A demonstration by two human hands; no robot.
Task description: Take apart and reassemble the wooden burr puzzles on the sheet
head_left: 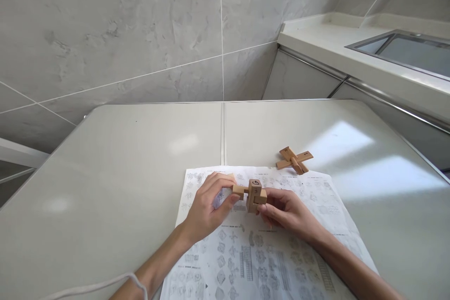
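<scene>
Over the printed paper, both my hands hold a partly interlocked wooden puzzle (pixel 253 195) made of small notched blocks. Its upright block carries dark handwritten marks on its top end. My left hand (pixel 211 204) pinches the block that sticks out to the left between thumb and fingers. On the other side, my right hand (pixel 286 208) grips the right end, with the thumb in front and some fingertips hidden behind the wood. Beyond the right hand, a second wooden piece assembly (pixel 294 160) in a cross shape, also marked, rests at the paper's far edge.
A large sheet of paper (pixel 260 262) with puzzle diagrams lies on the pale table (pixel 116 173), which has a seam down its middle. A white cable (pixel 94 286) crosses my left forearm. Tiled wall stands behind; a counter (pixel 316 44) with a sink is at right.
</scene>
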